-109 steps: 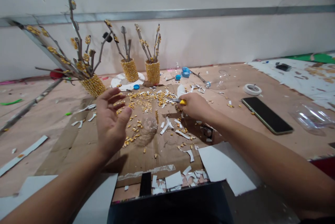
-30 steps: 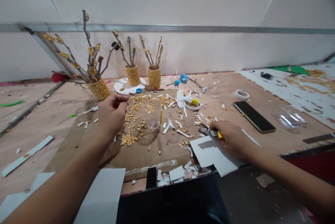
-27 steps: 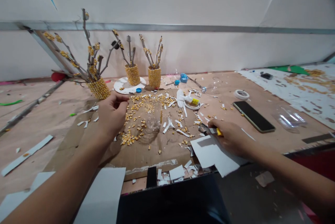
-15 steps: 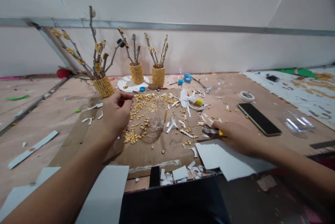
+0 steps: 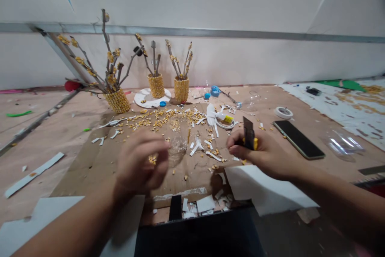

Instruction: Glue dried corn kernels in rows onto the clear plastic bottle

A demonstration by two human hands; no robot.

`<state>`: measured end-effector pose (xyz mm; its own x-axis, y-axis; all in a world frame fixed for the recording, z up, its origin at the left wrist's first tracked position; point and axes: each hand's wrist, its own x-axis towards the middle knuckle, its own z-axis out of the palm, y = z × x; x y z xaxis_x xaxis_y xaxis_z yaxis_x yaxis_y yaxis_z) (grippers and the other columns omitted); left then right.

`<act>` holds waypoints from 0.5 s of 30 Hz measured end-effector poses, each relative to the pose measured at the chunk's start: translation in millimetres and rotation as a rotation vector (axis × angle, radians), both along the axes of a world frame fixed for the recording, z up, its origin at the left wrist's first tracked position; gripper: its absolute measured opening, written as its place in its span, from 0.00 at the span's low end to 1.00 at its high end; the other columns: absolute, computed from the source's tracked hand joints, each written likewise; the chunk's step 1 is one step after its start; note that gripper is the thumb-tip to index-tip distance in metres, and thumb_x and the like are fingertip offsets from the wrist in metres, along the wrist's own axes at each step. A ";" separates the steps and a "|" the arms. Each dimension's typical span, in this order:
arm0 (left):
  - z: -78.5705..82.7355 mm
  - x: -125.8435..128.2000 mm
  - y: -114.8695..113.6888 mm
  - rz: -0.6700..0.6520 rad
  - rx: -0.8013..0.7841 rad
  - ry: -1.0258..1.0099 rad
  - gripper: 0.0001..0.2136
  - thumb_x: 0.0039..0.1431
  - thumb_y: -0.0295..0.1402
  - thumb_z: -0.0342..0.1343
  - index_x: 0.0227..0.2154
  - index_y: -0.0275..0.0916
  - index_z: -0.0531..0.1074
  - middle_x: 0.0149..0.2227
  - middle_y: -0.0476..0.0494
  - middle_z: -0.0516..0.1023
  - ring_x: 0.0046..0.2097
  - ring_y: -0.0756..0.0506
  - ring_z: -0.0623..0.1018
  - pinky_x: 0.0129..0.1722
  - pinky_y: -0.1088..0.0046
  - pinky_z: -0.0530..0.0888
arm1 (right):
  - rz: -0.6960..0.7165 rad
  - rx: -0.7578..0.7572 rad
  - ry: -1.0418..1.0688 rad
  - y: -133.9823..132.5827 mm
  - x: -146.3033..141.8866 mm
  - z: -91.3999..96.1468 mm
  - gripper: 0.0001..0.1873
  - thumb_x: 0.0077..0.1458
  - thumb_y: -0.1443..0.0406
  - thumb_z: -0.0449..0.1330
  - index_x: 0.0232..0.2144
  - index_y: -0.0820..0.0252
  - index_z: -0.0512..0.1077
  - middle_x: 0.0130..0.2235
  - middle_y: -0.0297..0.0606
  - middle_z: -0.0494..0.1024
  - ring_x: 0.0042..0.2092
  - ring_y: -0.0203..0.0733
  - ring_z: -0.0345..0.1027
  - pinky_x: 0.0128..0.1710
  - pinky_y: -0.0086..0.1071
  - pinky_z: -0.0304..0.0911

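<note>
My left hand (image 5: 142,160), a little blurred, hovers over the cardboard (image 5: 99,156) with loosely curled fingers. A gap shows between thumb and fingers, and I see nothing held there. My right hand (image 5: 261,148) is closed around a box cutter (image 5: 249,132) with a yellow part, its blade pointing up. Between the hands lies a clear plastic piece (image 5: 179,145), its outline hard to make out. Loose corn kernels (image 5: 159,118) and white paper scraps (image 5: 197,145) are scattered around it. White sheets (image 5: 249,181) lie below my right hand and under my left forearm.
Several kernel-covered pots (image 5: 181,90) with twigs stand along the back, one on a white disc (image 5: 141,98). To the right are a phone (image 5: 299,139), a tape roll (image 5: 283,112) and a clear plastic shell (image 5: 343,142). A glue bottle (image 5: 224,117) lies mid-table. A dark panel (image 5: 198,233) is nearest me.
My left hand has drawn back toward me and away from the left pot. My right hand has lifted slightly and turned the box cutter from lying sideways to pointing up.
</note>
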<state>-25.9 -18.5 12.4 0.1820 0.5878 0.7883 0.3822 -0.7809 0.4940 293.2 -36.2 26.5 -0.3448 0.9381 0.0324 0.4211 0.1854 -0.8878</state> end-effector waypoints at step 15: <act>-16.6 33.6 -18.4 -0.256 -0.090 0.107 0.02 0.69 0.29 0.63 0.40 0.41 0.76 0.32 0.46 0.84 0.33 0.48 0.83 0.34 0.75 0.80 | 0.211 -0.279 0.615 0.2 -73.3 -40.1 0.20 0.58 0.48 0.73 0.36 0.58 0.79 0.33 0.33 0.78 0.34 0.36 0.69 0.35 0.29 0.65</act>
<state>7.7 -37.0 -4.2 0.4123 0.5788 0.7036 0.2321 -0.8135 0.5332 219.9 -35.9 -13.6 -0.5163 0.8551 0.0476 -0.1917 -0.0612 -0.9795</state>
